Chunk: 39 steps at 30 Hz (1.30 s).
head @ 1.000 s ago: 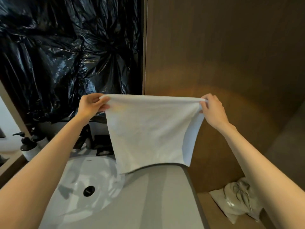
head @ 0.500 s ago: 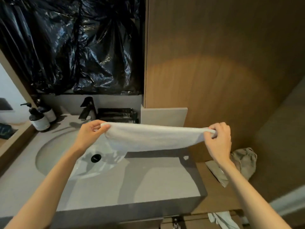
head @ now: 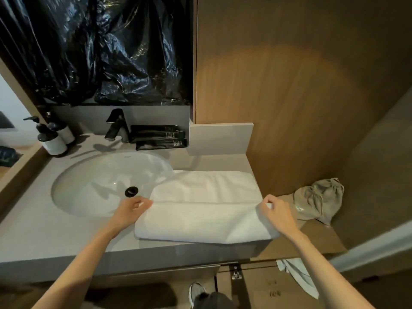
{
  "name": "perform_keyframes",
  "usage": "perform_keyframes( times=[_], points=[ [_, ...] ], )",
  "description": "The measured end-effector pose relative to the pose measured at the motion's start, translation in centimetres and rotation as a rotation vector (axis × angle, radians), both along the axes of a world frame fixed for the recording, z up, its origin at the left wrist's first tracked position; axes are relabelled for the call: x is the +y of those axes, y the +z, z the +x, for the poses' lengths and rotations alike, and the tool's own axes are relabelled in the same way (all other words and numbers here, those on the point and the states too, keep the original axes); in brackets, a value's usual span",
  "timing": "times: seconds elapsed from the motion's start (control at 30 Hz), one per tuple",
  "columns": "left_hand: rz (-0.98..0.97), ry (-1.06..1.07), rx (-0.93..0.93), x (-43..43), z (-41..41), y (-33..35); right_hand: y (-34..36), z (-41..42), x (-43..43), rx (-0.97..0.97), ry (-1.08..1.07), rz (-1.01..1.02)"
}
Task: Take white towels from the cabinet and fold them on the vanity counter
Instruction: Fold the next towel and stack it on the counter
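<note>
White towel [head: 205,210] lies folded on the worktop [head: 55,237], at three o'clock of the sink [head: 100,175] (near half doubled over). My left hand [head: 131,210] pinches its nine-o'clock edge, my right hand [head: 277,216] its three-o'clock edge, fingers [head: 143,202] curled on cloth.

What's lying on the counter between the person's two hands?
In the head view, the white towel lies between the left hand and right hand, folded on the vanity counter; each hand pinches one end.

Bare forearms [head: 89,253] — grey shoe [head: 196,291] (only one shows), dark trouser leg [head: 214,301]
</note>
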<state>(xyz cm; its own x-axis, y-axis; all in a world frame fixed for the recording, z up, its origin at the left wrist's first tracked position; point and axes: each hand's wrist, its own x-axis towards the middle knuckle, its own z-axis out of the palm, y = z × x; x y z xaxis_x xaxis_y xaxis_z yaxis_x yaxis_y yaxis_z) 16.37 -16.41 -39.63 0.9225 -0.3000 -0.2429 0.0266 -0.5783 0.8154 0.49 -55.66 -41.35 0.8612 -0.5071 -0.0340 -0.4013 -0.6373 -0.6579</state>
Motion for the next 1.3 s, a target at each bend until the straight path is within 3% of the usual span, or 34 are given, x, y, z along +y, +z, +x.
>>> perform_keyframes(
  times=[0.1,0.33,0.43,0.63,0.77,0.93,1.0,1.13,1.3],
  points=[
    [0.089,-0.012,-0.057,-0.6,0.5,-1.4,-0.8,0.5,0.4,0.107,0.024,0.011],
    [0.308,-0.050,-0.127,-3.6,3.7,-3.8,-2.2,4.2,-0.6,0.127,0.050,-0.005],
    [0.269,0.052,-0.080,-5.4,5.2,-4.4,-2.8,6.8,-1.6,0.104,-0.072,0.038],
    [0.133,0.305,0.209,-8.1,9.4,-6.2,-4.6,11.6,-2.0,0.275,-0.302,0.056],
    [0.094,0.341,0.256,-9.0,11.2,-6.9,-5.6,13.1,-2.1,0.273,-0.340,-0.012],
    [0.151,0.298,0.245,-9.1,12.2,-7.6,-5.0,14.4,-3.1,0.335,-0.331,0.185],
    [0.132,0.329,0.230,-9.1,12.4,-7.6,-5.1,14.6,-3.7,0.253,-0.326,0.289],
    [0.050,0.344,0.180,-8.9,12.8,-7.4,-5.6,14.4,-4.7,-0.118,-0.318,0.511],
    [0.023,0.319,0.143,-9.7,14.6,-7.5,-5.8,15.1,-6.5,-0.229,-0.349,0.478]
  ],
)
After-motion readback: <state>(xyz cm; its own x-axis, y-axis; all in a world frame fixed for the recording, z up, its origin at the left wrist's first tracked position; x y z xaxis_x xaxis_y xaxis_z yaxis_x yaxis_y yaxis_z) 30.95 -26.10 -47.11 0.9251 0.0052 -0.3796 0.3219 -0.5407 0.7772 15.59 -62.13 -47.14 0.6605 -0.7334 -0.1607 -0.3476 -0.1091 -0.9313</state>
